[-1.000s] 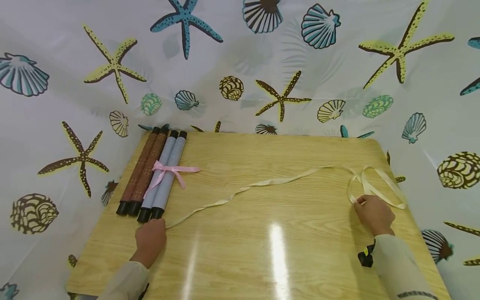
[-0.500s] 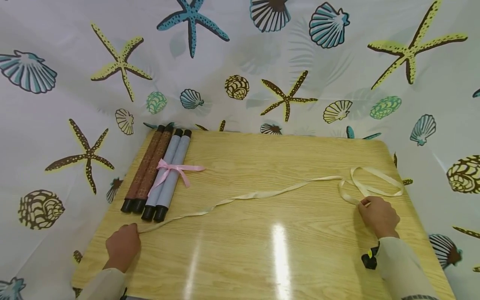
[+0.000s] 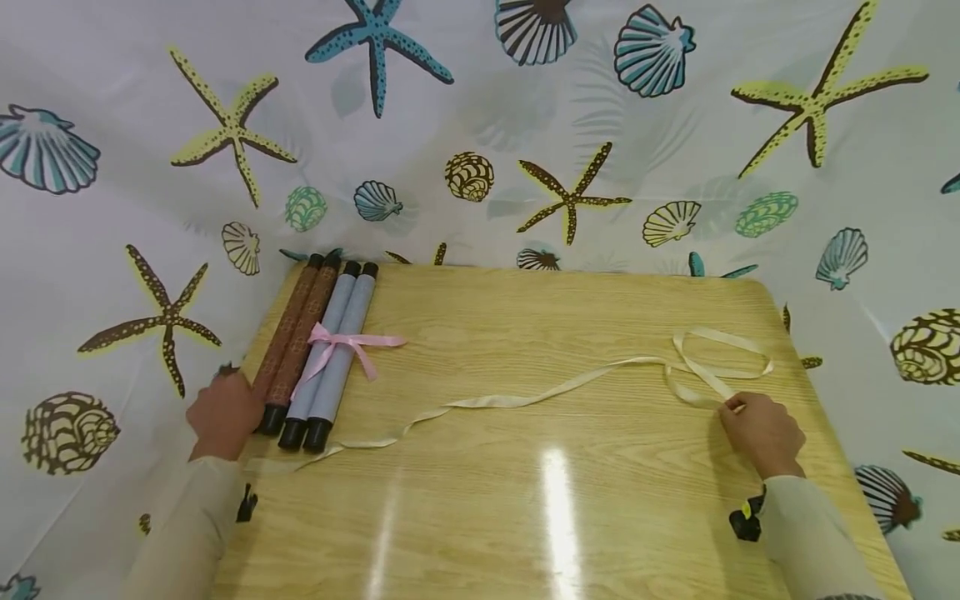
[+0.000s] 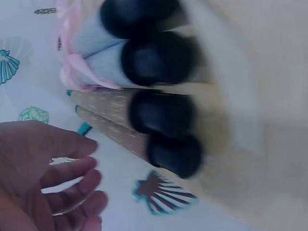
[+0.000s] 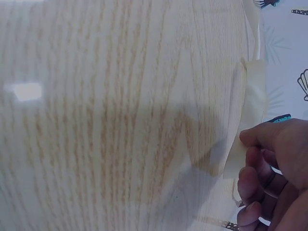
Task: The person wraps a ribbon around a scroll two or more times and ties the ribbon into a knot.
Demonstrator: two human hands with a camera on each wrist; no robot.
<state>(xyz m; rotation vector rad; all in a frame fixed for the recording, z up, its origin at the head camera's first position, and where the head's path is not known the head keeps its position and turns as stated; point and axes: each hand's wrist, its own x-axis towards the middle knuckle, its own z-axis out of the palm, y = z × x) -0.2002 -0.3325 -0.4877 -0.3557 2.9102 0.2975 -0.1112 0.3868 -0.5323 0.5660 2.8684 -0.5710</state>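
Observation:
My left hand is beside the lower left end of two brown patterned scrolls with black end caps. In the left wrist view its fingers bend loosely with a gap to the thumb, holding nothing. Two pale blue scrolls, tied together with a pink ribbon bow, lie right alongside the brown pair. A long cream ribbon runs across the table, its loose left end lying near the scrolls' front caps. At the right, my right hand pinches this ribbon between thumb and index finger; loops of it spread behind that hand.
A light wood-grain table carries everything, with glare streaks near its front. White cloth printed with starfish and shells hangs around its back and sides. Small black devices sit at both wrists.
My left hand has let go of the cream ribbon's left end and moved left and up to the brown scrolls. The right hand keeps its pinch, shifting slightly; the ribbon loops have slid left.

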